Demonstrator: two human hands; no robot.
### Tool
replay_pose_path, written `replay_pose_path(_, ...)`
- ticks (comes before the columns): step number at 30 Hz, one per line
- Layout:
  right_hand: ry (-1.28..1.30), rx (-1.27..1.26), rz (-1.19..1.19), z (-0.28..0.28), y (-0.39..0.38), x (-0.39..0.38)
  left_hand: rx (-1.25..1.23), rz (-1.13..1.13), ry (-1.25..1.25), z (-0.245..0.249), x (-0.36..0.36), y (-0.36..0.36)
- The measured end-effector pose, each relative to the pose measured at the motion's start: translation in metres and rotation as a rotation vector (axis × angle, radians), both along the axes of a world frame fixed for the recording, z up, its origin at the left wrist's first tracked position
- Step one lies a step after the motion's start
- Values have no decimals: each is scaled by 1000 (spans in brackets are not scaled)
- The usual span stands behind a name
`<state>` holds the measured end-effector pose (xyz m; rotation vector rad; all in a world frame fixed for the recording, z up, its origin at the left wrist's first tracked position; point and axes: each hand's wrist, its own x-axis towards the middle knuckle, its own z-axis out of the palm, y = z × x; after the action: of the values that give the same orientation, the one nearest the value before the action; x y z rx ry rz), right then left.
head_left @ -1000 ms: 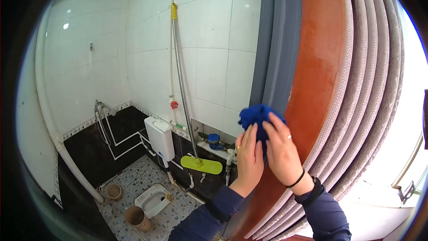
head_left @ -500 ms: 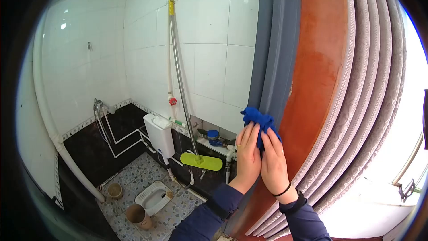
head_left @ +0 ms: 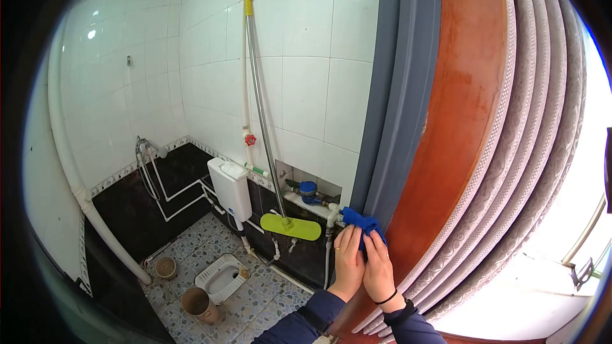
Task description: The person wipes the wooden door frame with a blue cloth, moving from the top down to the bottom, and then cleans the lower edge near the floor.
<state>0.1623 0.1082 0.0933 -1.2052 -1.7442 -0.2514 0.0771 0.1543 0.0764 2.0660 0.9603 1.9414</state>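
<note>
A blue cloth (head_left: 359, 222) is pressed against the edge of a door (head_left: 459, 134) that has a reddish-brown face and a grey edge strip (head_left: 395, 102). My left hand (head_left: 348, 264) lies flat on the cloth from the left. My right hand (head_left: 378, 268), with a black band on the wrist, presses the cloth from the right. Both hands are low on the door edge, close together, with dark blue sleeves below them.
Beyond the door is a tiled bathroom: a squat toilet (head_left: 220, 278), a white cistern (head_left: 229, 190), a green flat mop (head_left: 290, 226) leaning on the wall, two small buckets (head_left: 196, 303) on the floor, white pipes and a tap (head_left: 143, 148).
Both hands have slid the blue cloth down the door edge, from mid-height to a lower spot near the mop head level.
</note>
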Motion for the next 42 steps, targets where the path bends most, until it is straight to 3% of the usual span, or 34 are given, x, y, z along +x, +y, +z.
replay_pose_path(9,98,-22,65,14,-7,-1,-1,-17,-3,10,-3,-6)
replay_pose_path(24,183,170,146,157,9,-2,264,-81,-79,164,0,22)
replay_pose_path(31,197,125,140,128,12,-3,264,-43,-48,139,0,25)
replay_pose_path(42,223,-4,105,27,7,-2,113,16,38,35,-1,14)
